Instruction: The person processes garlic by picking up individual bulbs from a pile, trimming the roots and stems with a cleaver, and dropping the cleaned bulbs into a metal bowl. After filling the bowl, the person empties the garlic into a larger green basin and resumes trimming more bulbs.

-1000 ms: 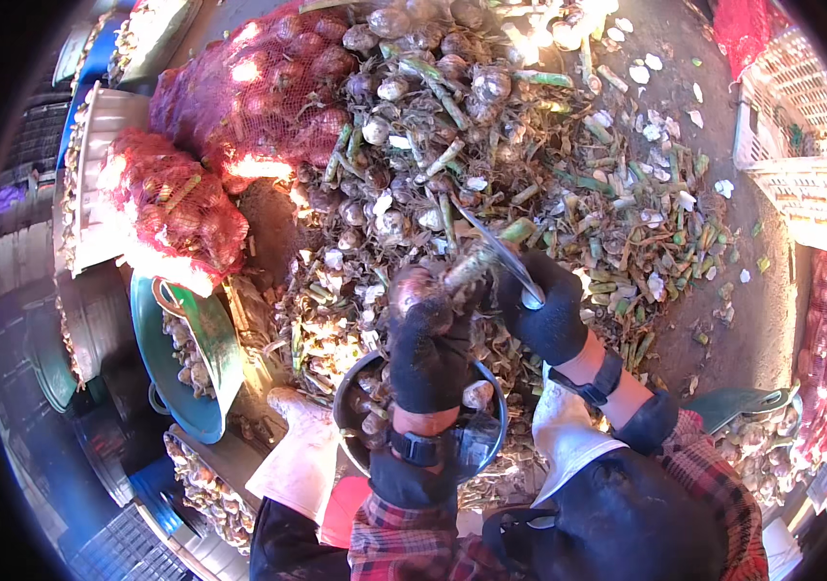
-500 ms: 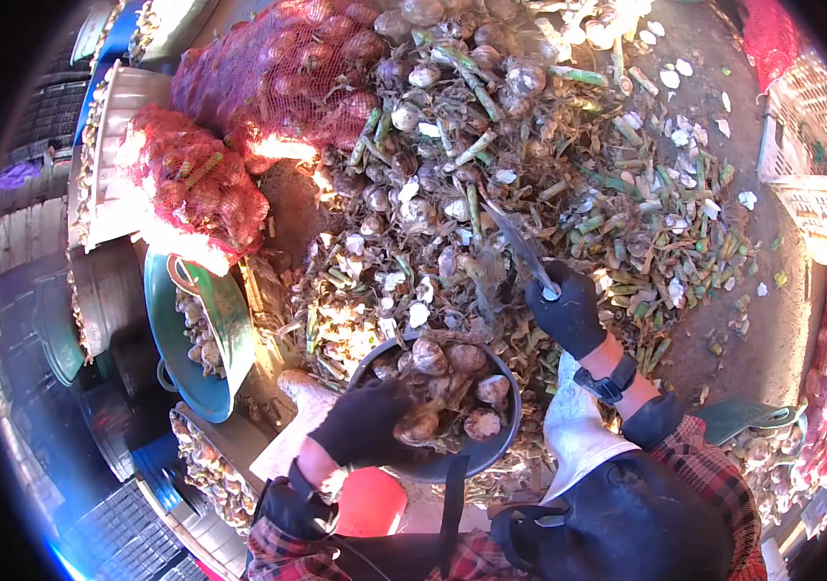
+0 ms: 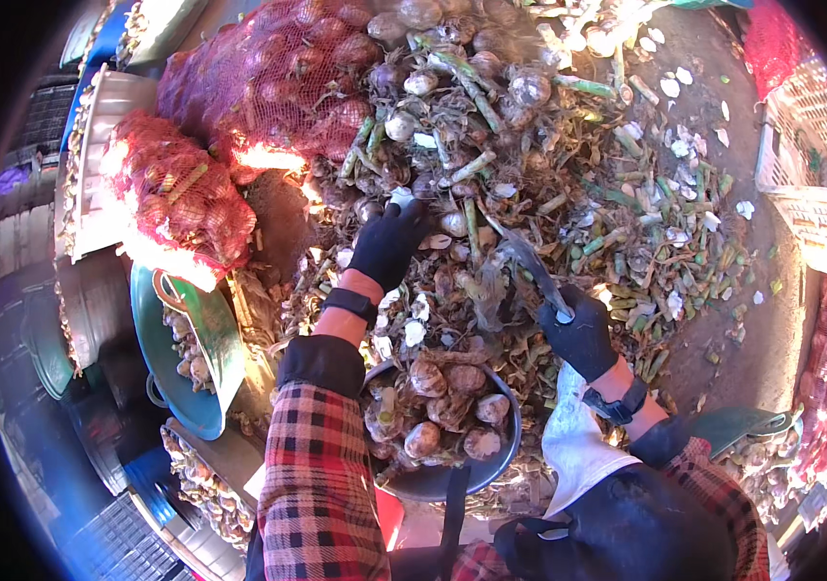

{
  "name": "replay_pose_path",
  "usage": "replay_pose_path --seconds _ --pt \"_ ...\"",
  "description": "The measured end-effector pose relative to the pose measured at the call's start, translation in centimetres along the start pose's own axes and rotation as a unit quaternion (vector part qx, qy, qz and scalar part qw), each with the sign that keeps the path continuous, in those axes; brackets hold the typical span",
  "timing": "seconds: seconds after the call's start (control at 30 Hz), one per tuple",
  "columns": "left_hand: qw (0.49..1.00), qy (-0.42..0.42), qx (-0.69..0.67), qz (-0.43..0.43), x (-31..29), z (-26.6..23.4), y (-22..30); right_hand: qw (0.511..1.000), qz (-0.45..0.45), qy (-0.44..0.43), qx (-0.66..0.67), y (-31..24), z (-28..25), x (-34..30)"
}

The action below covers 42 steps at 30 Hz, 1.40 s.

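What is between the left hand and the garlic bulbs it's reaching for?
Nothing visible. The gloved left hand already rests on the heap of garlic bulbs, its fingers touching them. Only loose stalks and papery skins lie scattered around.

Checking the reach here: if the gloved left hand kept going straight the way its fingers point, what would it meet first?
Most likely the pale bulb at the fingertips of the left hand, on the heap of stalks and bulbs. They look as if they touch; depth is unclear.
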<state>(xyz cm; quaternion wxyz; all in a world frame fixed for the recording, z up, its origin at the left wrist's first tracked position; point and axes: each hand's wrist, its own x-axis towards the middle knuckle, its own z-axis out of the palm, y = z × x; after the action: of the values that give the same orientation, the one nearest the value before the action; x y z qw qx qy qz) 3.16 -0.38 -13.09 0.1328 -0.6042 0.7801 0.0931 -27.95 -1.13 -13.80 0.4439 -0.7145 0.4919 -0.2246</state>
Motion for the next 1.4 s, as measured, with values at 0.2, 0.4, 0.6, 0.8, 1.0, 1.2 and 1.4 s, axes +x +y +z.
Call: replay_pose_path --seconds 0.2,0.4,0.6,0.8,1.0,1.2,1.4 --pt "0.989 -0.008 -0.126 -0.076 -1.2 -1.8 1.1 0.999 0.022 0.013 0.026 0.2 -1.0 -0.4" --pt "0.671 0.173 -0.671 -0.263 -6.7 -6.5 2.8 0.998 0.010 0.034 0.050 -0.1 -1.1 -0.8" --pt "0.533 0.268 -0.763 -0.250 -8.1 -8.3 6.1 0.998 -0.014 0.027 0.056 -3.1 -1.6 -0.5" --pt "0.558 0.213 -0.776 -0.203 -7.6 -9.0 7.7 0.989 -0.143 -0.023 0.043 -8.4 -4.5 0.1" --pt "0.618 0.196 -0.741 -0.173 -7.6 -10.5 9.7 0.963 -0.252 -0.091 -0.036 -10.9 -5.4 0.5" --pt "0.676 0.205 -0.695 -0.136 -7.1 -10.5 10.7 0.957 -0.257 -0.099 -0.091 -10.7 -6.4 0.5" --pt "0.706 0.206 -0.669 -0.107 -6.9 -9.7 10.7 0.950 -0.272 -0.115 -0.101 -10.0 -6.3 0.7"
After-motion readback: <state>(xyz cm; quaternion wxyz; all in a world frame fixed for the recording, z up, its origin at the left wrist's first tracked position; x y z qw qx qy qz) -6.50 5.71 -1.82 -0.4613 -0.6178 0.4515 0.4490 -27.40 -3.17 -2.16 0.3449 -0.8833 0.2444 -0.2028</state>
